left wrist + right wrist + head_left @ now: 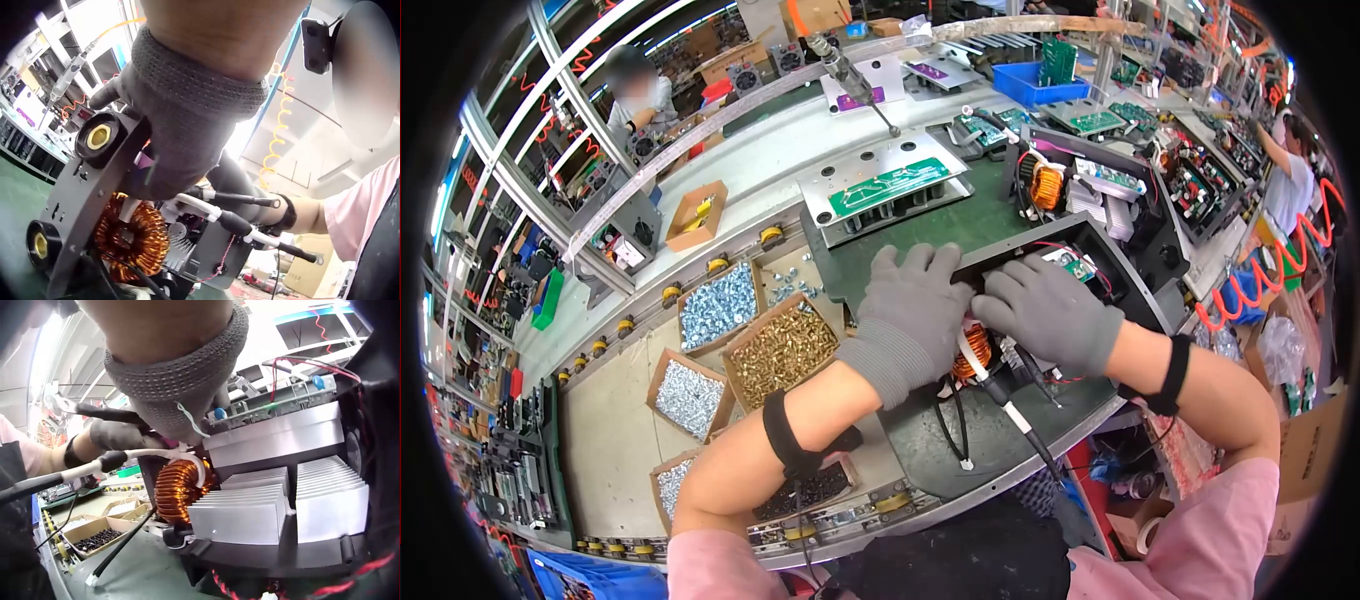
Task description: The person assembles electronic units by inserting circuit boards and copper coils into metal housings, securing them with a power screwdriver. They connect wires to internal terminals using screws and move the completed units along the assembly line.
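A black metal housing point(1135, 290) lies on the green mat, with a copper coil point(972, 352) point(132, 237) point(181, 487) at its near left end and silver heatsinks point(240, 515) inside. My gloved left hand point(915, 315) point(181, 125) reaches over the housing's end wall, fingers on the outer side and thumb towards the coil. Curled at the inner side of that wall are the fingers of my gloved right hand point(1045, 310) point(181, 394), close against the left; their tips are hidden. Beneath both hands a white cable point(975, 350) point(140, 452) with black sleeves comes out past the coil.
Left of the mat stand boxes of blue-silver screws point(718, 305), brass parts point(782, 350) and silver screws point(690, 398). Behind are a plate with a green board point(890, 188), another open unit point(1090, 190) and a hanging screwdriver point(845, 75). A person point(640, 105) sits beyond.
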Available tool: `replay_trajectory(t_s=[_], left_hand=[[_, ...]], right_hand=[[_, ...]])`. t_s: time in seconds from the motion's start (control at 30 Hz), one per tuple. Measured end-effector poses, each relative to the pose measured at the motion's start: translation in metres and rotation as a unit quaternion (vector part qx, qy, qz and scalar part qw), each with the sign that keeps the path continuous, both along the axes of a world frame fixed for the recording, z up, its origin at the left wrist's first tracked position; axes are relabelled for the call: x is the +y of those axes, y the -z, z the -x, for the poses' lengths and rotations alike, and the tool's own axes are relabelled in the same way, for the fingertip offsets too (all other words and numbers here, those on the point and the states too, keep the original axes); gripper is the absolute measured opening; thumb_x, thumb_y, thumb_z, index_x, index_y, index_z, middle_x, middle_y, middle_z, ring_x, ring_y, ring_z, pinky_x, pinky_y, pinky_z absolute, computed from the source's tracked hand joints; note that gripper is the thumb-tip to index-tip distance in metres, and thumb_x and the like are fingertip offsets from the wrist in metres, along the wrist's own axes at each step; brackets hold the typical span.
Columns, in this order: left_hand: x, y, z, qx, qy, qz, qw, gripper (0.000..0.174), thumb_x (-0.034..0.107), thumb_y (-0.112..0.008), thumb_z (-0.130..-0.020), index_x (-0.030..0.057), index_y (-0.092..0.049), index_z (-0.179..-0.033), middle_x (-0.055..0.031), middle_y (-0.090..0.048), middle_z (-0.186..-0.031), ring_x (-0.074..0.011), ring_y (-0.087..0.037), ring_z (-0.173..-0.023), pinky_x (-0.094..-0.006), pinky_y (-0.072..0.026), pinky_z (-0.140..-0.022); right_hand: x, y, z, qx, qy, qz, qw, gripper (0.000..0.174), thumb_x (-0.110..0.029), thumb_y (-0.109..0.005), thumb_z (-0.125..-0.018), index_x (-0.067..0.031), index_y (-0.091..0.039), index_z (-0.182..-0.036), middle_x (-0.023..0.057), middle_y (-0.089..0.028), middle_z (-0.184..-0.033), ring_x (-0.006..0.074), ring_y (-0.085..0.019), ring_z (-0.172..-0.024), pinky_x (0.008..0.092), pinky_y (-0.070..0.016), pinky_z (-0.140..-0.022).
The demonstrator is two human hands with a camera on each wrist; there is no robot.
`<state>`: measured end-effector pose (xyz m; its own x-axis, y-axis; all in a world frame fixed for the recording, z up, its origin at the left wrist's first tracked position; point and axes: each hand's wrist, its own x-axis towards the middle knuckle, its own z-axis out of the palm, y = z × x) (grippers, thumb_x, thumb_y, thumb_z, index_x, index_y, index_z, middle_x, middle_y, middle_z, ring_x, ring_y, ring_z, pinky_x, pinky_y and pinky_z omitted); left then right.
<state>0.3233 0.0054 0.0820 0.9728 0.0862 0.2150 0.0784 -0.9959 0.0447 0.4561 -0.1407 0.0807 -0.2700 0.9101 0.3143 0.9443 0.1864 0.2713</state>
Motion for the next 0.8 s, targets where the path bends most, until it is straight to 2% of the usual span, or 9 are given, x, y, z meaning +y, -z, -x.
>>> replay_trajectory(t_s=[0.07, 0.2, 0.27, 0.33, 0.43, 0.6, 0.67, 0.73, 0.8], left_hand=[[0.004, 0.001, 0.001, 0.05, 0.001, -0.104, 0.993, 0.027, 0.023, -0.065, -0.074, 0.0076, -0.067, -0.096, -0.0125, -0.048, -0.125, -0.0287, -0.046, -0.119, -0.0484, -0.0315, -0.104], [0.002, -0.004, -0.006, 0.085, -0.022, -0.078, 0.993, 0.025, 0.024, -0.063, -0.076, 0.0065, -0.068, -0.092, -0.0131, -0.049, -0.122, -0.0289, -0.047, -0.117, -0.0465, -0.0367, -0.1], [0.01, -0.001, -0.007, 0.078, -0.028, 0.053, 0.995, 0.026, 0.026, -0.061, -0.079, 0.0052, -0.068, -0.094, -0.0134, -0.052, -0.118, -0.0304, -0.05, -0.112, -0.0442, -0.0427, -0.092], [0.018, 0.008, -0.004, 0.042, -0.022, 0.098, 0.994, 0.026, 0.026, -0.06, -0.08, 0.0058, -0.068, -0.094, -0.0134, -0.053, -0.116, -0.0313, -0.051, -0.11, -0.0436, -0.044, -0.089], [0.022, 0.014, 0.0, -0.005, -0.007, 0.158, 0.987, 0.026, 0.029, -0.06, -0.082, 0.0081, -0.069, -0.095, -0.0133, -0.054, -0.114, -0.0325, -0.053, -0.107, -0.0432, -0.0459, -0.086], [0.024, 0.016, 0.001, -0.03, 0.042, 0.124, 0.991, 0.024, 0.033, -0.062, -0.083, 0.0144, -0.071, -0.095, -0.0129, -0.054, -0.117, -0.0318, -0.052, -0.108, -0.0437, -0.0442, -0.086], [0.014, 0.004, 0.005, 0.015, 0.031, 0.035, 0.999, 0.023, 0.035, -0.062, -0.083, 0.0172, -0.072, -0.093, -0.0122, -0.054, -0.118, -0.03, -0.049, -0.113, -0.0432, -0.0409, -0.088], [0.007, 0.0, 0.008, 0.034, 0.019, 0.016, 0.999, 0.023, 0.035, -0.062, -0.081, 0.0175, -0.072, -0.092, -0.0122, -0.053, -0.117, -0.028, -0.049, -0.111, -0.0424, -0.0378, -0.088], [0.0, -0.001, 0.009, 0.096, -0.029, -0.082, 0.992, 0.025, 0.036, -0.063, -0.08, 0.0157, -0.072, -0.091, -0.0129, -0.053, -0.114, -0.0272, -0.05, -0.104, -0.0425, -0.038, -0.087]], right_hand=[[-0.009, -0.003, 0.012, -0.009, -0.002, -0.031, 0.999, 0.027, -0.018, -0.056, -0.078, -0.0132, -0.057, -0.105, 0.0048, -0.053, -0.088, 0.0217, -0.055, -0.081, 0.0349, -0.0453, -0.072], [-0.025, -0.009, 0.027, -0.053, -0.112, 0.079, 0.989, 0.028, -0.022, -0.058, -0.081, -0.0224, -0.061, -0.108, 0.0053, -0.054, -0.099, 0.0208, -0.058, -0.084, 0.0343, -0.0449, -0.073], [-0.024, -0.02, 0.019, 0.1, -0.083, 0.104, 0.986, 0.027, -0.02, -0.064, -0.077, -0.0198, -0.063, -0.104, 0.0055, -0.056, -0.099, 0.0222, -0.058, -0.085, 0.0363, -0.0462, -0.072], [-0.026, -0.028, 0.004, 0.411, 0.017, 0.086, 0.907, 0.02, -0.01, -0.069, -0.073, -0.0119, -0.069, -0.093, 0.0085, -0.059, -0.093, 0.0249, -0.058, -0.087, 0.0361, -0.047, -0.077], [-0.023, -0.002, -0.028, 0.666, 0.082, -0.024, 0.741, 0.018, -0.008, -0.073, -0.074, -0.0046, -0.071, -0.092, 0.0067, -0.063, -0.091, 0.0156, -0.061, -0.078, 0.0317, -0.0495, -0.068], [-0.001, -0.008, -0.054, 0.732, 0.213, 0.037, 0.646, 0.019, -0.005, -0.069, -0.077, 0.0001, -0.068, -0.095, 0.0073, -0.068, -0.078, 0.0121, -0.06, -0.06, 0.0242, -0.0477, -0.052], [0.031, -0.015, -0.054, 0.705, 0.255, 0.01, 0.661, 0.015, -0.004, -0.07, -0.076, 0.0016, -0.066, -0.089, 0.0088, -0.068, -0.075, 0.013, -0.06, -0.056, 0.0264, -0.0487, -0.051], [0.052, -0.044, -0.029, 0.571, 0.221, 0.057, 0.789, 0.018, -0.005, -0.072, -0.074, 0.0002, -0.064, -0.088, 0.0091, -0.068, -0.08, 0.013, -0.062, -0.063, 0.0277, -0.0503, -0.057], [0.053, -0.048, -0.013, 0.425, -0.004, -0.03, 0.905, 0.03, -0.016, -0.071, -0.076, -0.0002, -0.063, -0.101, 0.0131, -0.066, -0.084, 0.0173, -0.063, -0.075, 0.0326, -0.0512, -0.072]])
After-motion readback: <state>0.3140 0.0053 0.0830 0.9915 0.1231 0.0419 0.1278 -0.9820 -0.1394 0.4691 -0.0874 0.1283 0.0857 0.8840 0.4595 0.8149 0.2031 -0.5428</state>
